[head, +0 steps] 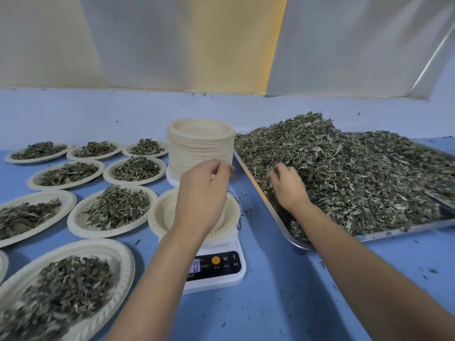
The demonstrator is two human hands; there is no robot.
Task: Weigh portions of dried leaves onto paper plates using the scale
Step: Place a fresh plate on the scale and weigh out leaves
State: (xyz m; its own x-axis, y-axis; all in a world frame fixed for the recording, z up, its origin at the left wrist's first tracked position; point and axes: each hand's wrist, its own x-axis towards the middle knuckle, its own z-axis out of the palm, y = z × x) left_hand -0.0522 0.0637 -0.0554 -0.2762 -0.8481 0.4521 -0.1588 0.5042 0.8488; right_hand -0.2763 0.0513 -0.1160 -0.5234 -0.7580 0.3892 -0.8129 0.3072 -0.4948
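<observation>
A white digital scale (pixel 216 269) stands in the middle of the blue table, its display showing 0. An empty paper plate (pixel 163 212) lies on it. My left hand (pixel 202 190) hovers over that plate with its fingers loosely curled and nothing visible in them. My right hand (pixel 288 185) reaches into the big heap of dried leaves (pixel 344 173) on a metal tray (pixel 394 232), fingers curled into the leaves at the heap's left edge.
A tall stack of paper plates (pixel 200 146) stands behind the scale. Several filled plates, such as one at the near left (pixel 61 291) and one beside the scale (pixel 113 210), cover the table's left half. Loose leaf crumbs lie on the blue surface (pixel 283 303).
</observation>
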